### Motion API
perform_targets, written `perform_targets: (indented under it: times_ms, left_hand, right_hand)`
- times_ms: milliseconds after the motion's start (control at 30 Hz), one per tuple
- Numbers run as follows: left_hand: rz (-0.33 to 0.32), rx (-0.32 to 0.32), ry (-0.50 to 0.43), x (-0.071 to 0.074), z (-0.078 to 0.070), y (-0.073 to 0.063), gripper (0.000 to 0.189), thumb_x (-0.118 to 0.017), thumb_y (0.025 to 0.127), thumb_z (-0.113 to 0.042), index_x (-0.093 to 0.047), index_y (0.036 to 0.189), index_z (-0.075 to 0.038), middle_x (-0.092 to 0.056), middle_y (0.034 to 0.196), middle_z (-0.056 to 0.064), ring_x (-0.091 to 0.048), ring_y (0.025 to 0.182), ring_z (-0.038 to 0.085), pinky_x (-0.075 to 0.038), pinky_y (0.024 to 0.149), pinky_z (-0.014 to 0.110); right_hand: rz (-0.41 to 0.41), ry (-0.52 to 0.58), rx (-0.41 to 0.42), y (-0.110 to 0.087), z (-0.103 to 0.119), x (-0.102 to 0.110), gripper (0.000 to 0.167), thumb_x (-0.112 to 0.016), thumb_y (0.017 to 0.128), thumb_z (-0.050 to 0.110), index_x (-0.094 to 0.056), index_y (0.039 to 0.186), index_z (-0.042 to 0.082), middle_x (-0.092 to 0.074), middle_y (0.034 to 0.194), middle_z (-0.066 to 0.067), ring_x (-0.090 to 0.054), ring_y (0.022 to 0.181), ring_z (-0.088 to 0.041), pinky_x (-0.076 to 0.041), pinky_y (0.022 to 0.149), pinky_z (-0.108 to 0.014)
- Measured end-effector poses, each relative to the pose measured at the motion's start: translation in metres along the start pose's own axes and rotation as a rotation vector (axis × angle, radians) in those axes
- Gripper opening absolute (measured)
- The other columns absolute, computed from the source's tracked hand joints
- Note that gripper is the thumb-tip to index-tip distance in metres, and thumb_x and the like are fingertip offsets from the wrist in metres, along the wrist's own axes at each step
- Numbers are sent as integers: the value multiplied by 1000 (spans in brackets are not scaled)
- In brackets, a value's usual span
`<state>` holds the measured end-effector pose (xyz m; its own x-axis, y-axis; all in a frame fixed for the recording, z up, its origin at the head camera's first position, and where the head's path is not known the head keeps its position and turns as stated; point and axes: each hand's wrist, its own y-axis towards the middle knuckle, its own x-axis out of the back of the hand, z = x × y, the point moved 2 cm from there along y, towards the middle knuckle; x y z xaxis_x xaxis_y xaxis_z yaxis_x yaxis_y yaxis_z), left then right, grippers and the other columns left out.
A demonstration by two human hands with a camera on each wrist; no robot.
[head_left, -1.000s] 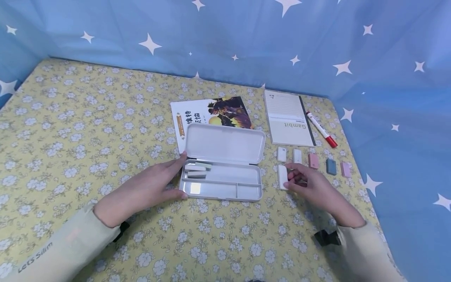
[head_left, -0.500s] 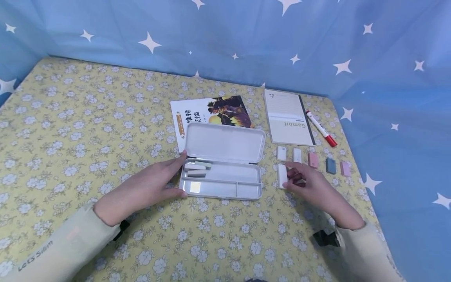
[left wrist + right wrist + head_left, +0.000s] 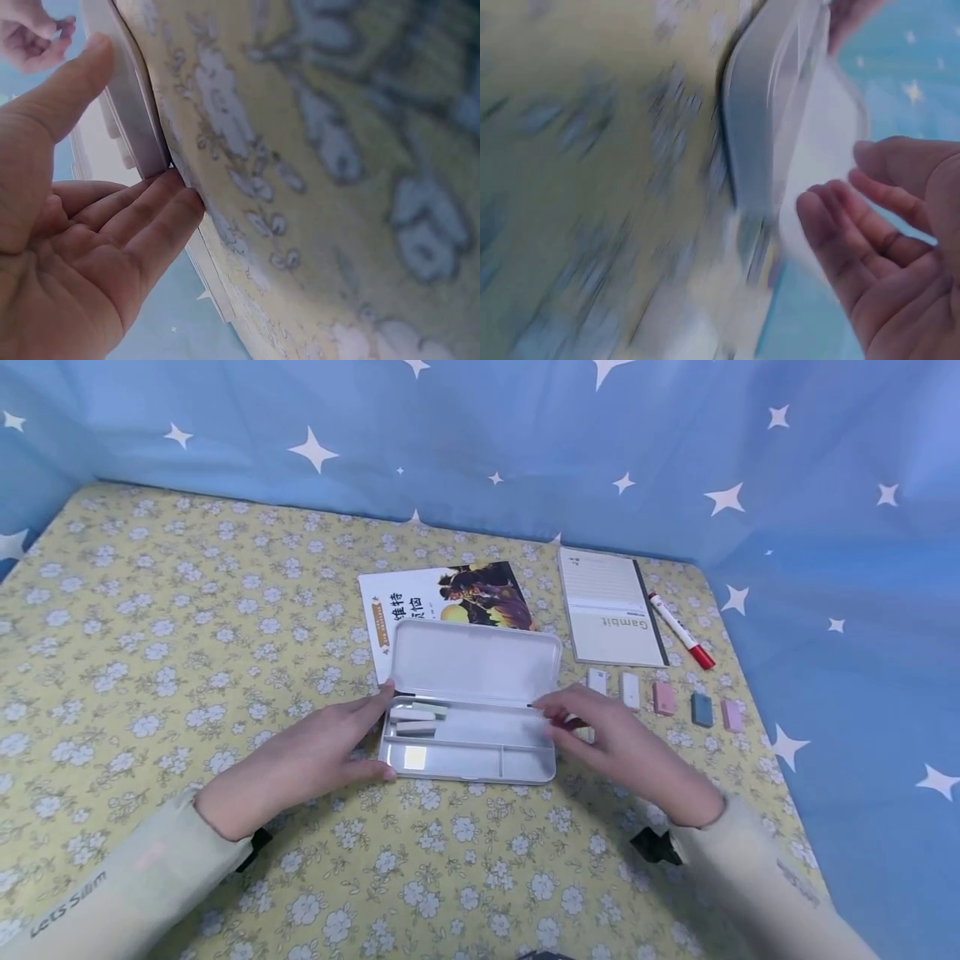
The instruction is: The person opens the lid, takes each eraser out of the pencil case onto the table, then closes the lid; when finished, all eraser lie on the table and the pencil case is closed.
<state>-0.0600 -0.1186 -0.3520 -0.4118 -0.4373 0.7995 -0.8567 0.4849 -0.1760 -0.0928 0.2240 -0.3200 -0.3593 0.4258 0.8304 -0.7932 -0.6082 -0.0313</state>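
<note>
A white pencil case [image 3: 467, 765] lies open on the table, its lid [image 3: 476, 662] leaning back. My left hand [image 3: 318, 758] grips the case's left end, thumb at the front corner and fingers at the back corner. Inside, bunched at the left of the rear compartment, are a white eraser [image 3: 411, 714], a grey one [image 3: 415, 727] and a green one [image 3: 430, 709]. My right hand [image 3: 611, 739] hovers at the case's right end. In the right wrist view its thumb and bent fingers stand apart with nothing between them. The hand covers the spot of the long white eraser.
Several small erasers stand in a row to the right, among them a pink one [image 3: 663, 698] and a blue one [image 3: 702, 710]. Behind are a picture-covered book [image 3: 378, 610], partly under the lid, a notebook [image 3: 618, 639] and a red-capped marker [image 3: 681, 631].
My right hand has moved left from the long white eraser on the table to the case's right end, its fingers parting. My left hand stays on the case.
</note>
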Motion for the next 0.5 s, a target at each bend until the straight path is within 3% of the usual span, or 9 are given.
perform_targets:
  times_ms: [300, 500]
  left_hand:
    - [0, -1, 21, 1, -2, 1, 105, -85, 88, -34, -22, 165, 1, -39, 165, 24, -54, 142, 43, -51, 116, 57]
    - [-5, -26, 0, 2, -3, -1, 101, -82, 91, -31, -22, 165, 2, -42, 164, 24, -55, 142, 43, -51, 115, 57]
  right_hand:
    - [124, -77, 216, 49, 49, -31, 32, -64, 106, 20, -66, 137, 11, -69, 120, -3, -66, 100, -10, -63, 86, -29]
    - [163, -165, 360, 67, 66, -48, 29, -64, 106, 19, -66, 135, 15, -67, 122, -1, -63, 102, -10, -60, 86, -28]
